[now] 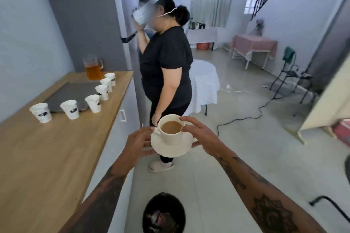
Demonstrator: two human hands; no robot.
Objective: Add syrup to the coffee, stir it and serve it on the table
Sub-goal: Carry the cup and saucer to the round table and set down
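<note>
A white cup of milky coffee (171, 127) stands on a white saucer (170, 147), carried in the air over the floor in front of me. My left hand (139, 143) grips the saucer's left edge from below. My right hand (198, 134) holds the right edge, its fingers touching the cup's rim and handle side. A small round table with a white dotted cloth (205, 83) stands farther ahead, partly hidden behind a person.
A person in black with a headset (166, 66) stands close ahead, between me and the round table. A wooden counter (47, 153) on the left bears several paper cups (70, 109), a dark tray and a pitcher of amber liquid (92, 68). A cable (246, 117) crosses the floor.
</note>
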